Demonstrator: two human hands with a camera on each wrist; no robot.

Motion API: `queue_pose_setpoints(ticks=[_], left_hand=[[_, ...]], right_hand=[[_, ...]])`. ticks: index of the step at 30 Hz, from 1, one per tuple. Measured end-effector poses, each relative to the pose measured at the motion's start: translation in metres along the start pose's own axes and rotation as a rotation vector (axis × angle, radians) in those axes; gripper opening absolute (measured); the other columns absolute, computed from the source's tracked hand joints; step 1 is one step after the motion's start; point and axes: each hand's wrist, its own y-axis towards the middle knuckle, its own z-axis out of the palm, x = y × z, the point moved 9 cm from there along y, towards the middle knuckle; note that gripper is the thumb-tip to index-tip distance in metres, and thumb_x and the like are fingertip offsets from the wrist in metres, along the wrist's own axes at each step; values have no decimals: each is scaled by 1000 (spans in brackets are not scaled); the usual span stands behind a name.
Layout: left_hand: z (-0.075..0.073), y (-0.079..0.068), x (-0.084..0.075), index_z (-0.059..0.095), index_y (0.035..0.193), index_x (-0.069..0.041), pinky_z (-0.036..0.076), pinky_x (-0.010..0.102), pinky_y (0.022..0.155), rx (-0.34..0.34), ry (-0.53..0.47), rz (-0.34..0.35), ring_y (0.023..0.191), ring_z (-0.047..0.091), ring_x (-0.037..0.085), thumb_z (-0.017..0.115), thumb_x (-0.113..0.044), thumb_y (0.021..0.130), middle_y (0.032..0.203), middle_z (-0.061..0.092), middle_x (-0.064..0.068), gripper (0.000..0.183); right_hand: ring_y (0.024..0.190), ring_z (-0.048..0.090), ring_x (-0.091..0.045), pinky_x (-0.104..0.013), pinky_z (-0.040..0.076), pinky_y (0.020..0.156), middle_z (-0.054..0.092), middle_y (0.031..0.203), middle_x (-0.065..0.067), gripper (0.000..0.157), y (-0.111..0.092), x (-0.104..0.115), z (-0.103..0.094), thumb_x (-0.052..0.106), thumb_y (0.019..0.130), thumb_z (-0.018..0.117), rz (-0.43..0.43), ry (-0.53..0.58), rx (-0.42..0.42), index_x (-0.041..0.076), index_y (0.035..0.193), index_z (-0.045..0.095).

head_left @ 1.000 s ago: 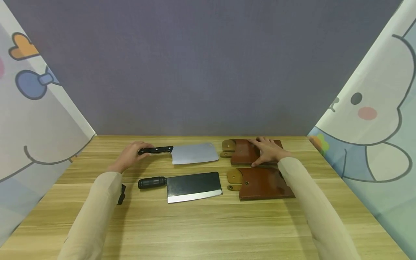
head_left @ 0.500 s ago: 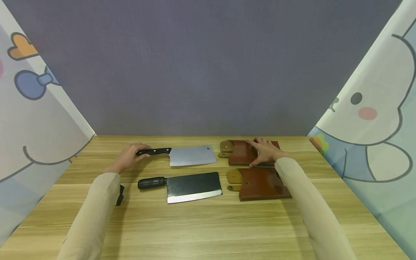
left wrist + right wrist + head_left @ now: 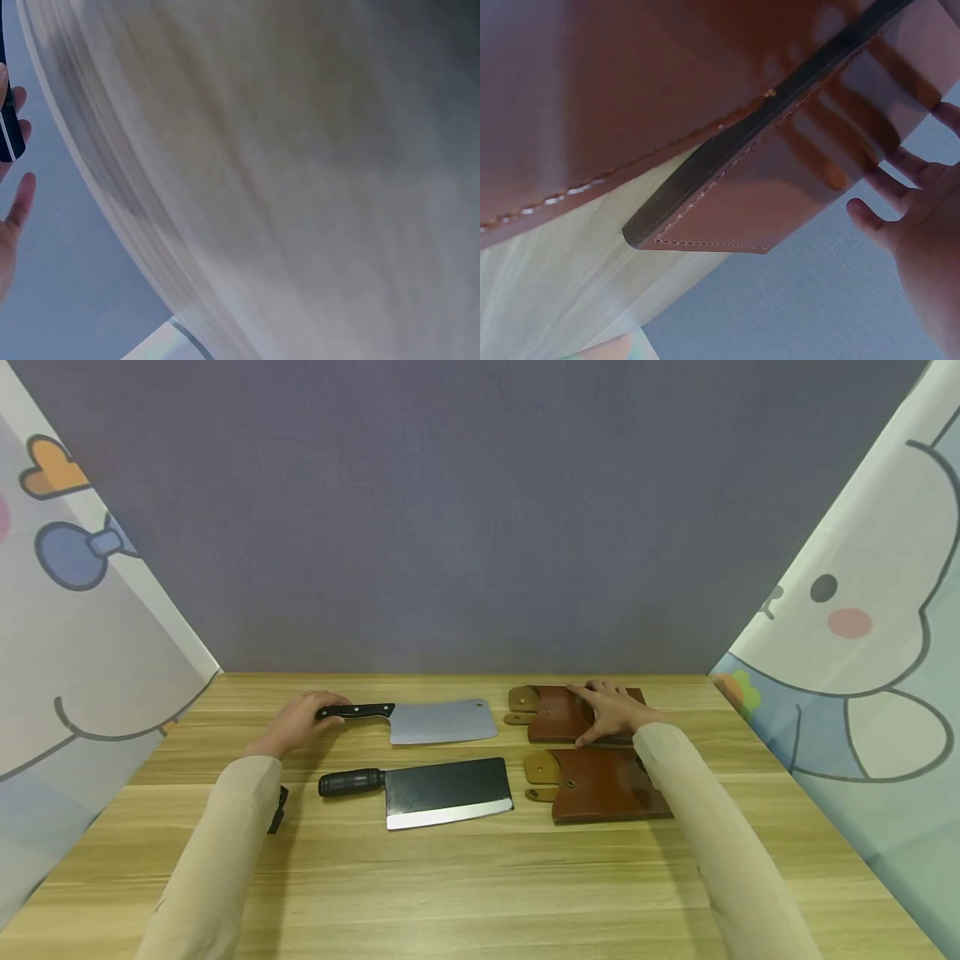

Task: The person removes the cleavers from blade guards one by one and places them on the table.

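Note:
My left hand grips the black handle of a silver cleaver that lies flat at the back left of the wooden table. The left wrist view shows only the handle end between my fingers at the frame's left edge. My right hand lies flat with spread fingers on the far brown leather sheath. In the right wrist view those fingers press on the sheath.
A dark cleaver with a black round handle lies nearer me. To its right is a second brown sheath. A grey wall backs the table and cartoon-print curtains close both sides.
The silver cleaver has slid a little to the left in my left hand. The far sheath has shifted slightly left under my right hand.

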Motion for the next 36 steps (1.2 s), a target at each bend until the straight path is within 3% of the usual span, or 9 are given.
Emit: queue_pose_setpoints(ticks=[15, 28, 36], left_hand=[[7, 5, 8, 62, 114, -6, 45, 55, 84, 29, 34, -23, 99, 59, 38, 64, -10, 84, 109, 64, 17, 31], [9, 3, 5, 62, 113, -4, 43, 56, 86, 37, 63, 15, 102, 57, 40, 65, -9, 83, 113, 62, 18, 31], [12, 4, 6, 62, 111, -3, 43, 57, 84, 62, 61, 3, 103, 56, 41, 65, -10, 83, 113, 62, 19, 29]], right_hand=[[131, 17, -53, -69, 11, 102, 22, 144, -30, 107, 0, 0, 2, 49, 64, 78, 7, 27, 35, 12, 146, 20], [133, 10, -53, -70, 6, 102, 14, 147, -28, 106, 3, -2, 8, 47, 68, 76, 24, 77, 92, 13, 147, 15], [134, 6, -52, -73, 14, 98, 8, 149, -28, 104, 2, -4, 12, 45, 70, 75, 39, 115, 124, 15, 148, 14]])
